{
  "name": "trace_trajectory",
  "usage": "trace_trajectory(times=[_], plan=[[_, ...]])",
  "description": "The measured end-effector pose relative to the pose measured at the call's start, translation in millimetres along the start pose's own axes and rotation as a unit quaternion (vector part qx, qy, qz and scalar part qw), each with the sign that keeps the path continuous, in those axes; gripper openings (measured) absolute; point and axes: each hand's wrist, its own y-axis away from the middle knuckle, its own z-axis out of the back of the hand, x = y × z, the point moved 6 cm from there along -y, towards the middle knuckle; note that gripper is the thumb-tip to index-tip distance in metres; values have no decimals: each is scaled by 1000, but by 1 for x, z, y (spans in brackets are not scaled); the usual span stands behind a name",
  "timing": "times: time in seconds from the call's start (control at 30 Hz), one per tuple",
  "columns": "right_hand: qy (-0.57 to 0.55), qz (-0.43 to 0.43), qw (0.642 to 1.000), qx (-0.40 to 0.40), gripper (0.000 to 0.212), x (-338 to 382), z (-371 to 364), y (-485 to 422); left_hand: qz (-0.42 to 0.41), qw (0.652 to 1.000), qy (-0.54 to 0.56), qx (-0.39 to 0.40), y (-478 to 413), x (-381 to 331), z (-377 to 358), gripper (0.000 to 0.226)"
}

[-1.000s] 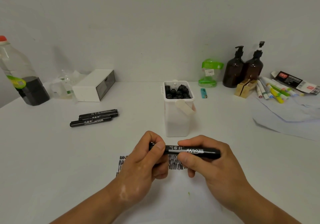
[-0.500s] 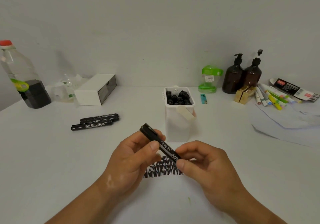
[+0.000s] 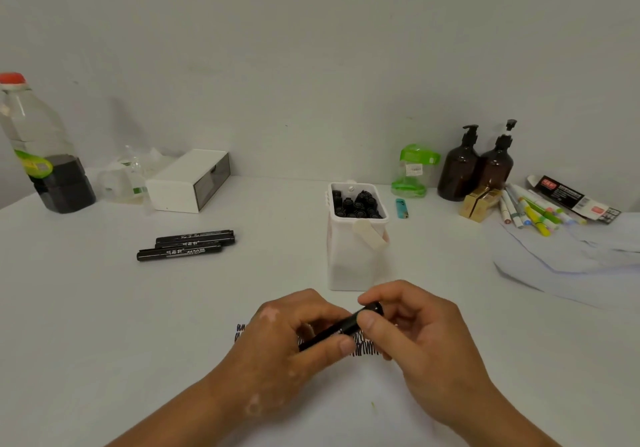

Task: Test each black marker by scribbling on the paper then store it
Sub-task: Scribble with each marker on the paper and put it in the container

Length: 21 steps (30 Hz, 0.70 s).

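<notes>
Both hands hold one black marker [image 3: 341,329] low over the white paper [image 3: 346,405], just above a band of black scribbles [image 3: 367,348]. My left hand [image 3: 291,346] grips the barrel's lower end. My right hand [image 3: 412,336] pinches the upper end, which points up and to the right. Whether the cap is on is hidden by the fingers. Right behind the hands stands a white container [image 3: 356,239] holding several black markers upright. Three more black markers [image 3: 188,244] lie side by side on the table to the left.
At the back left are a big bottle of dark liquid [image 3: 41,156] and a white box [image 3: 188,180]. At the back right are a green jar [image 3: 414,169], a blue lighter [image 3: 401,208], two brown pump bottles [image 3: 478,166], coloured markers [image 3: 530,211] and loose paper sheets [image 3: 571,256].
The marker has been turned in my hands: it lay level, then pointed up-left, and now its upper end points up-right under my right fingers. Both hands stayed over the scribbles.
</notes>
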Motion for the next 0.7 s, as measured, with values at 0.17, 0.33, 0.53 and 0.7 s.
trace_trajectory(times=[0.17,0.33,0.53,0.7], plan=[[83,68,990,-87,14,36,31,-25,51,997,17,-55,-1,16,15,8],[175,152,952,-201,8,102,78,-79,114,982,-7,-151,-2,34,32,8],[355,165,900,-191,11,139,74,-148,118,982,-19,-148,-1,37,33,12],[453,134,875,-107,14,118,45,-185,131,980,-20,-150,-1,42,35,14]])
